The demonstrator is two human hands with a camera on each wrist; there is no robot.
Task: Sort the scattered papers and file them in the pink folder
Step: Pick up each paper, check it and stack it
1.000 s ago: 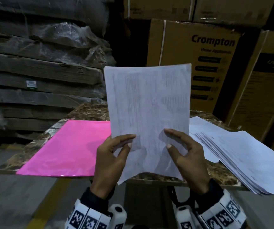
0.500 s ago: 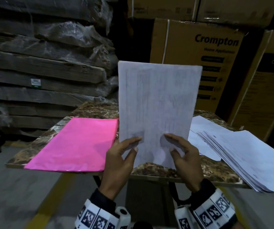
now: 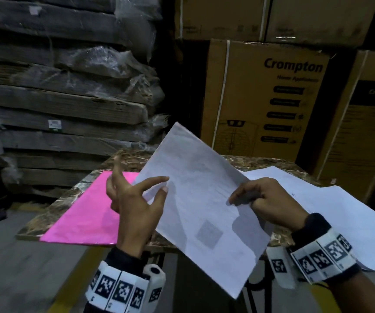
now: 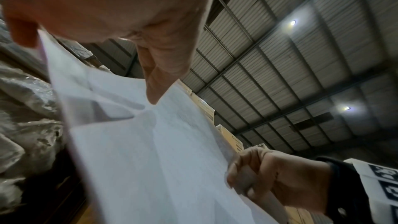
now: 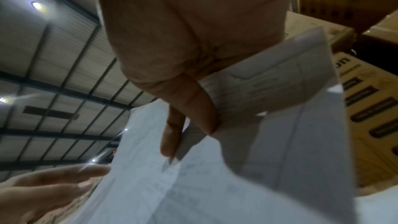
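Head view shows the right hand (image 3: pixel 265 199) pinching a small sheaf of papers (image 3: pixel 200 206) at its right edge, thumb on top and the other fingers (image 3: pixel 238 197) curled beneath, so the sheets hang tilted in the air above the near edge of the tabletop (image 3: pixel 245 160). The left hand (image 3: pixel 134 204) is released: its fingers are spread and relaxed just left of the sheaf, the thumb tip close to the paper's left edge, though contact cannot be told. From the left wrist view the sheaf (image 4: pixel 150 151) looks like more than one sheet, with a loose corner lifting, which likely explains the one-sided pinch: it frees the other hand to square or take the pages. The pink folder (image 3: pixel 87 213) lies flat and closed on the tabletop beyond and left of the left fingers, within easy reach for filing. The stack of remaining papers (image 3: pixel 340 213) lies fanned beyond and right of the right fingers, partly overhanging the edge, so it may slip if nudged. Cardboard cartons (image 3: pixel 265 98) stand behind.
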